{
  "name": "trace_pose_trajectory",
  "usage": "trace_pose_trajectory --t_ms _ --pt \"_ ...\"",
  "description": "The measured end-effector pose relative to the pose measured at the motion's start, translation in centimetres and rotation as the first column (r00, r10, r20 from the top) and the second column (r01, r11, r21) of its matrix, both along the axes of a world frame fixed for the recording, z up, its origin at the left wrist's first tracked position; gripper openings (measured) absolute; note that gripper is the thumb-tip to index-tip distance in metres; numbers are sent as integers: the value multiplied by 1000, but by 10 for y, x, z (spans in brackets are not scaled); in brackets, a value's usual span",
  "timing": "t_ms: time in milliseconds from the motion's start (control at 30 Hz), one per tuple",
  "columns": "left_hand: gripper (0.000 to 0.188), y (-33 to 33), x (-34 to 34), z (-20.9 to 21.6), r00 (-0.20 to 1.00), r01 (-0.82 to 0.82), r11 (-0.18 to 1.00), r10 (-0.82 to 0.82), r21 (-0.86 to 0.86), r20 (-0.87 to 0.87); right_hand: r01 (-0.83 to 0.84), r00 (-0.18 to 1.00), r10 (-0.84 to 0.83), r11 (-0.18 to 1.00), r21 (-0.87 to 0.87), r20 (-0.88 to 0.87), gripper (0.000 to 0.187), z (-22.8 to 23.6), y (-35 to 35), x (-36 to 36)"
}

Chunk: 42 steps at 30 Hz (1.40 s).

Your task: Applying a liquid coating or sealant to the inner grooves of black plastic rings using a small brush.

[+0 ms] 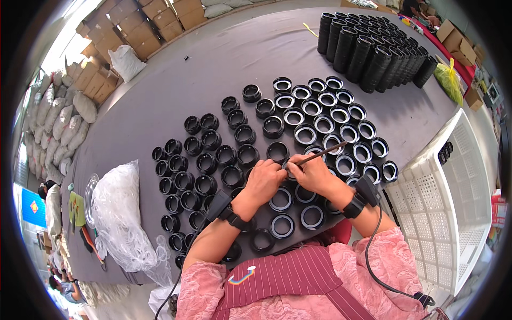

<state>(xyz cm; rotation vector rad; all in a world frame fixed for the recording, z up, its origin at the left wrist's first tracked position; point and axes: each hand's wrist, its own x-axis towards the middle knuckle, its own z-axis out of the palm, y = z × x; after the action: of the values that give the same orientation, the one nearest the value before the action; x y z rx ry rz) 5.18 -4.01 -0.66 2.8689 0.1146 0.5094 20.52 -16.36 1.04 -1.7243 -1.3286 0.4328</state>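
Observation:
Close to my body, both hands meet over a small black ring [289, 172], mostly hidden by my fingers. My left hand [264, 182] has its fingers closed round the ring's left side. My right hand [316, 173] pinches a thin dark stick [328, 150], which points up and to the right, and its fingers press at the same ring. Around them stand many black rings: those on the right carry a white liner [305, 134] inside, while those on the left [232, 176] are plain black.
A clear plastic bag [118, 205] of thin white rings lies on the grey tabletop [122, 128] at left, beside pliers [92, 242]. Tall stacks of black rings [368, 58] stand at the far right. A white perforated crate [437, 213] flanks the table on my right. Wires run from both wrist devices.

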Motion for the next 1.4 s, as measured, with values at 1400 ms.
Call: trace_pose_trajectory --t_ms 1400 --pt "16 -39 -82 9 996 -85 991 87 -108 13 -110 994 111 993 42 -18 12 -12 -56 -64"
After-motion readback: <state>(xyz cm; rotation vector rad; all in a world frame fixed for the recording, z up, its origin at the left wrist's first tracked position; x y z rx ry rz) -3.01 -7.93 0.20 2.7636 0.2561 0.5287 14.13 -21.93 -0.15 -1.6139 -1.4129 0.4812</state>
